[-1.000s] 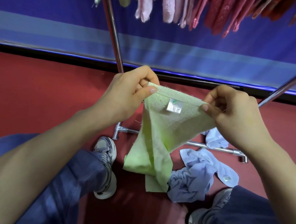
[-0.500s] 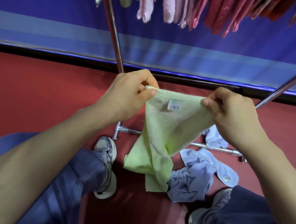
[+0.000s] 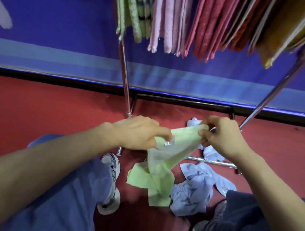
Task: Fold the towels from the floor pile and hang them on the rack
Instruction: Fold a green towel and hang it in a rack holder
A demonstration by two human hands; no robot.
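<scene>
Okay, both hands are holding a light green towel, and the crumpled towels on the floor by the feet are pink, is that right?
Not quite. In the head view the crumpled towels on the floor are light blue, not pink. The left hand and right hand do hold the light green towel.

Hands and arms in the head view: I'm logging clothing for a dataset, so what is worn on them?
Nothing worn shows on them. The left arm and right arm are bare right to the frame edge, with no sleeve in view. The left hand and right hand have no gloves, and no watch or band shows at either wrist. Rings are hard to rule out, as the left hand is blurred.
</scene>
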